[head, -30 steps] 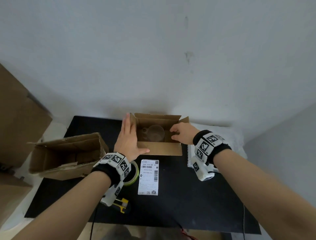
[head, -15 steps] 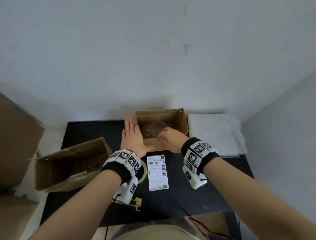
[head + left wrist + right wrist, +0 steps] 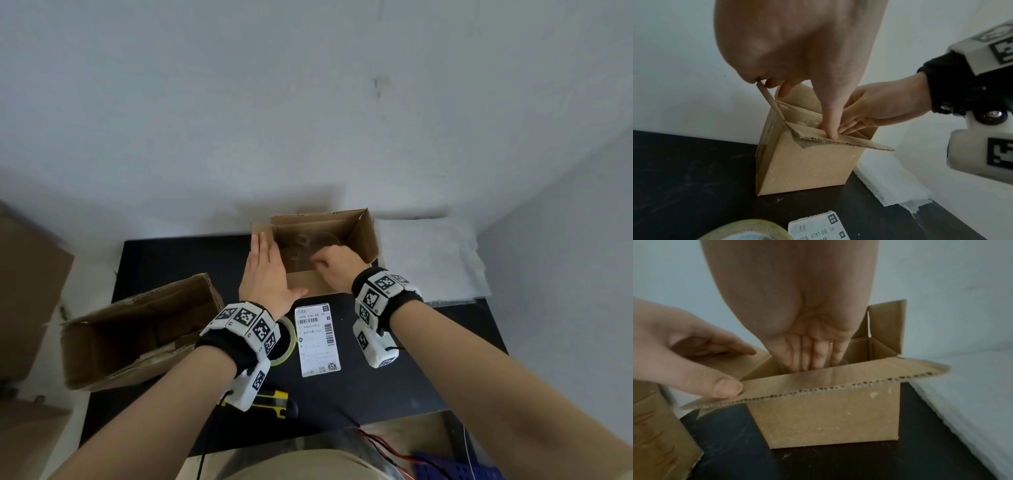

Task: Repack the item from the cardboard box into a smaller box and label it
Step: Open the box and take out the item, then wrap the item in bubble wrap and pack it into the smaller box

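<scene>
A: So why is the person's left hand (image 3: 265, 274) spread flat against the small open brown cardboard box (image 3: 363, 240)?

B: It looks like bracing. The straight fingers lie along the box's left flap, and the thumb (image 3: 831, 129) presses the near flap down and outward, which keeps the mouth wide. That hand's grip is open; it pins rather than clutches.

A: And the right hand (image 3: 334, 267)?

B: It reaches into the box from above, fingers (image 3: 813, 356) pointing down inside. Whether its grip has closed on anything cannot be told; the fingertips are hidden behind the near flap.

A: Where is the item?

B: A rounded, clear, glassy thing (image 3: 318, 240) sits inside the box, under the right hand. It is probably being seated there.

A: And the rest?

B: On the black surface (image 3: 428, 359) just in front of the box lies the white printed shipping label (image 3: 317, 339), beside a roll of clear tape (image 3: 287, 339), likely ready for sealing and labelling. Left of the box, the larger brown cardboard box (image 3: 137, 329) lies on its side.
</scene>
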`<act>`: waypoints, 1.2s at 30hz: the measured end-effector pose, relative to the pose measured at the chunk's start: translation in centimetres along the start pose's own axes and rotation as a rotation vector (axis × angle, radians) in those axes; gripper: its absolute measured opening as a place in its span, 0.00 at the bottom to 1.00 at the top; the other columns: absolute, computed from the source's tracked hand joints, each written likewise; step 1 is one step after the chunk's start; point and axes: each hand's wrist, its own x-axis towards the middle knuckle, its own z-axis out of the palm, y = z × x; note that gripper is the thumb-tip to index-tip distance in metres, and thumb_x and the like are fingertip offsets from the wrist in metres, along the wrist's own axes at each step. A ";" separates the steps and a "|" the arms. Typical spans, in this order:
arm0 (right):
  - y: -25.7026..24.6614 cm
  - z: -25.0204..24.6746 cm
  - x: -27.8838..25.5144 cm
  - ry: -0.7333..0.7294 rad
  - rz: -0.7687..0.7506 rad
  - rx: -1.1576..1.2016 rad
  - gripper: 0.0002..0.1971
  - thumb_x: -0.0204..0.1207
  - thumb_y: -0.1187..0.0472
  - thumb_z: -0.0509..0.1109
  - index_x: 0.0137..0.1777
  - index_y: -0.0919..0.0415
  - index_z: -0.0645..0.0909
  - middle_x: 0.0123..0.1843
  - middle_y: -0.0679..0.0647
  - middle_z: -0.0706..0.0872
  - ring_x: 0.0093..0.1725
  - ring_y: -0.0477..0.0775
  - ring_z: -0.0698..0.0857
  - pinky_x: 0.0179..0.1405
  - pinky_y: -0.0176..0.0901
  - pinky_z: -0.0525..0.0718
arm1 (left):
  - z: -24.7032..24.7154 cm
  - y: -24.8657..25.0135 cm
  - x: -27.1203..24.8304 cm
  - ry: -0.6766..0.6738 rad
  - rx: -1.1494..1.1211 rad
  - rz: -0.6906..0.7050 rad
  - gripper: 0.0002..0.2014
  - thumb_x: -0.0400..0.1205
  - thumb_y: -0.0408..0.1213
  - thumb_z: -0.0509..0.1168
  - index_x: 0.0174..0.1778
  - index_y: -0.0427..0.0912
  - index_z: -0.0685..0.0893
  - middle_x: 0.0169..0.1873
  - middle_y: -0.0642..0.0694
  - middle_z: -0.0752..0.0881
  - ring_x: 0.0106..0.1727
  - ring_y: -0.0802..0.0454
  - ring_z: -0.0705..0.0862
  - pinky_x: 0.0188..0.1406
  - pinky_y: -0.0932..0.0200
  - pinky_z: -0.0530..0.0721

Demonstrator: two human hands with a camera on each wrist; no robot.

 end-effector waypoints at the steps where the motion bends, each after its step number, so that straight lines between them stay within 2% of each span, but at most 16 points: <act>1: 0.3 -0.1 -0.1 0.061 -0.002 0.044 0.17 0.83 0.63 0.58 0.68 0.59 0.80 0.68 0.55 0.82 0.67 0.54 0.80 0.68 0.45 0.74 | 0.0 0.1 0.0 0.003 0.007 0.005 0.53 0.72 0.56 0.72 0.82 0.36 0.48 0.83 0.38 0.42 0.83 0.44 0.37 0.82 0.51 0.46; 4: 1.2 -0.1 -0.1 0.166 0.056 0.283 0.14 0.82 0.64 0.61 0.64 0.61 0.83 0.65 0.55 0.85 0.65 0.52 0.81 0.67 0.41 0.74 | -0.1 0.2 -0.1 0.008 0.025 0.020 0.52 0.73 0.56 0.71 0.82 0.35 0.47 0.83 0.38 0.42 0.83 0.44 0.36 0.82 0.51 0.46; 7: 1.9 -0.1 0.1 0.158 0.133 0.539 0.13 0.81 0.66 0.64 0.63 0.64 0.83 0.65 0.57 0.84 0.67 0.54 0.79 0.71 0.44 0.72 | 0.0 0.2 -0.2 0.015 0.064 0.036 0.51 0.73 0.57 0.70 0.82 0.36 0.49 0.83 0.38 0.42 0.83 0.44 0.36 0.82 0.51 0.46; 9: 2.1 -0.2 0.2 0.145 0.140 0.602 0.13 0.80 0.66 0.64 0.63 0.65 0.83 0.65 0.58 0.84 0.68 0.54 0.79 0.73 0.45 0.72 | 0.0 0.2 -0.2 0.020 0.090 0.051 0.49 0.73 0.58 0.70 0.81 0.37 0.53 0.83 0.39 0.42 0.83 0.44 0.36 0.81 0.51 0.46; 14: 2.3 -0.1 0.6 0.113 0.166 0.470 0.16 0.82 0.67 0.60 0.67 0.66 0.79 0.68 0.59 0.81 0.68 0.57 0.78 0.70 0.45 0.73 | 0.0 0.6 -0.1 0.027 0.104 0.076 0.44 0.75 0.55 0.70 0.80 0.39 0.57 0.83 0.41 0.41 0.83 0.46 0.36 0.81 0.51 0.48; 18: 2.7 -0.2 0.2 0.061 0.207 0.327 0.17 0.82 0.64 0.59 0.69 0.65 0.77 0.67 0.60 0.81 0.67 0.60 0.79 0.64 0.45 0.75 | -0.1 1.0 0.0 0.022 0.106 0.104 0.41 0.76 0.52 0.70 0.80 0.40 0.59 0.83 0.41 0.41 0.83 0.47 0.35 0.81 0.51 0.48; 21: 2.9 -0.1 -0.4 0.031 0.207 0.257 0.17 0.82 0.64 0.58 0.70 0.64 0.75 0.68 0.62 0.80 0.67 0.61 0.79 0.64 0.46 0.75 | -0.1 1.2 -0.1 0.014 0.113 0.127 0.37 0.77 0.51 0.69 0.78 0.42 0.63 0.83 0.41 0.42 0.83 0.46 0.35 0.81 0.51 0.48; 26: 2.9 -0.2 -1.7 0.060 0.159 0.177 0.18 0.82 0.64 0.59 0.71 0.60 0.75 0.67 0.59 0.81 0.65 0.59 0.80 0.63 0.46 0.78 | -0.6 1.7 -0.3 -0.027 0.213 0.208 0.24 0.82 0.52 0.60 0.72 0.46 0.73 0.83 0.41 0.52 0.83 0.43 0.38 0.81 0.46 0.44; 29: 2.5 -0.7 -3.2 0.149 0.096 0.163 0.17 0.81 0.63 0.62 0.69 0.58 0.75 0.66 0.55 0.81 0.64 0.55 0.81 0.64 0.46 0.78 | -1.2 2.1 -0.3 -0.033 0.269 0.257 0.20 0.85 0.50 0.54 0.71 0.48 0.75 0.81 0.43 0.61 0.84 0.44 0.47 0.81 0.43 0.42; 31: 2.4 -1.3 -4.5 0.247 0.071 0.140 0.17 0.81 0.61 0.63 0.70 0.57 0.75 0.66 0.54 0.81 0.64 0.54 0.81 0.65 0.47 0.79 | -1.7 2.8 -0.3 0.007 0.226 0.318 0.19 0.85 0.48 0.54 0.70 0.47 0.76 0.77 0.45 0.69 0.82 0.45 0.56 0.81 0.44 0.48; 33: 2.8 -2.3 -6.0 0.349 0.084 0.121 0.18 0.81 0.60 0.63 0.71 0.57 0.74 0.68 0.54 0.79 0.65 0.55 0.80 0.65 0.47 0.78 | -2.3 4.4 -0.3 0.059 0.158 0.418 0.17 0.85 0.44 0.56 0.69 0.46 0.76 0.73 0.46 0.74 0.78 0.48 0.66 0.77 0.50 0.62; 34: 3.3 -2.9 -6.8 0.386 0.101 0.114 0.19 0.82 0.59 0.62 0.72 0.57 0.74 0.69 0.54 0.79 0.66 0.55 0.79 0.65 0.46 0.77 | -2.6 5.4 -0.3 0.090 0.136 0.476 0.17 0.85 0.42 0.57 0.68 0.45 0.77 0.71 0.47 0.75 0.75 0.50 0.69 0.73 0.52 0.68; 36: 4.8 -3.9 -8.3 0.420 0.155 0.098 0.19 0.82 0.58 0.61 0.72 0.58 0.73 0.71 0.55 0.77 0.68 0.56 0.77 0.66 0.46 0.75 | -2.6 7.7 -0.1 0.123 0.112 0.573 0.17 0.85 0.41 0.57 0.69 0.44 0.77 0.70 0.47 0.76 0.72 0.51 0.72 0.68 0.54 0.73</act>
